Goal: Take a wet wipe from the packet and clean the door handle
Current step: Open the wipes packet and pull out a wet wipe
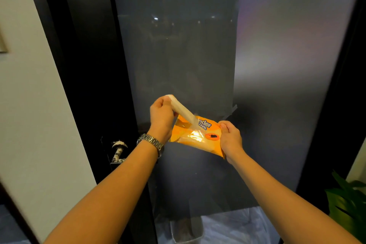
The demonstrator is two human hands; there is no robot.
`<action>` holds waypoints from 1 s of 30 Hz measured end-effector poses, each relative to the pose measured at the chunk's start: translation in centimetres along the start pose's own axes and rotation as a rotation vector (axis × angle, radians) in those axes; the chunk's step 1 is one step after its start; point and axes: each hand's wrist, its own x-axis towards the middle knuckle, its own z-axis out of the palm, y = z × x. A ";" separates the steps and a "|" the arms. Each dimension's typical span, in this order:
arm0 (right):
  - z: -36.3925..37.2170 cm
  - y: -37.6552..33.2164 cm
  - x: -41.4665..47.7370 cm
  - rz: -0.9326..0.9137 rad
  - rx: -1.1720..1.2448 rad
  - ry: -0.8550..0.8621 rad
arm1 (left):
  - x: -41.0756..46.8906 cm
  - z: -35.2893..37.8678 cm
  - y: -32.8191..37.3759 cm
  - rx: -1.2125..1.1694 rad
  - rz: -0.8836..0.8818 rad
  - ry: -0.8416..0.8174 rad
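Grey glass door (178, 55) ahead. Holding orange packet (198, 138) up before it, right hand (230, 138) pinching its right end. White wipe (182, 110) half out, gripped in left hand (161, 117). Next, tug free, then rub handle (118, 151) at door's left edge.

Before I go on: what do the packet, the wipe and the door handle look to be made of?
Packet: thin plastic film, glossy; it crinkles and throws a bright glare.
Wet wipe: soft white non-woven cloth by the look, matte, pulled into a limp strip.
Door handle: probably metal, dark with whitish blotches; too dim to be sure.
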 end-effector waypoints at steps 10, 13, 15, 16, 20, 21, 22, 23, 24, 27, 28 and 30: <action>-1.6 0.7 0.2 -0.112 -0.183 -0.032 | 1.7 -1.0 1.1 0.104 -0.039 0.087; -1.3 -0.2 0.2 -0.219 -0.272 -0.081 | -0.1 -0.3 0.1 0.493 0.130 -0.139; -1.0 -0.6 0.2 -0.272 -0.312 -0.121 | -1.8 0.3 -0.7 0.716 0.182 -0.318; -0.8 -0.7 0.1 -0.293 -0.322 -0.144 | -2.3 0.5 -1.1 0.859 0.223 -0.384; -0.6 -1.1 -0.4 -0.346 -0.373 -0.234 | -2.3 0.9 -2.2 1.139 0.244 -0.557; -0.7 -1.2 -0.6 -0.360 -0.369 -0.248 | -2.2 1.0 -2.3 1.155 0.221 -0.591; -0.8 -1.3 -0.7 -0.373 -0.357 -0.258 | -2.3 1.0 -2.5 1.190 0.207 -0.632; -1.0 -1.4 -0.9 -0.386 -0.344 -0.262 | -2.3 1.0 -2.7 1.208 0.185 -0.671; -1.2 -1.4 -0.9 -0.400 -0.335 -0.263 | -2.3 1.0 -2.9 1.199 0.152 -0.693; -2.1 -1.4 -0.9 -0.422 -0.348 -0.267 | -1.7 0.8 -3.4 1.125 0.023 -0.748; -2.4 -1.2 -0.8 -0.424 -0.357 -0.259 | -1.6 0.8 -3.6 1.118 0.009 -0.766; -3.0 -0.9 -0.6 -0.426 -0.382 -0.242 | -1.5 0.9 -3.9 1.101 -0.005 -0.790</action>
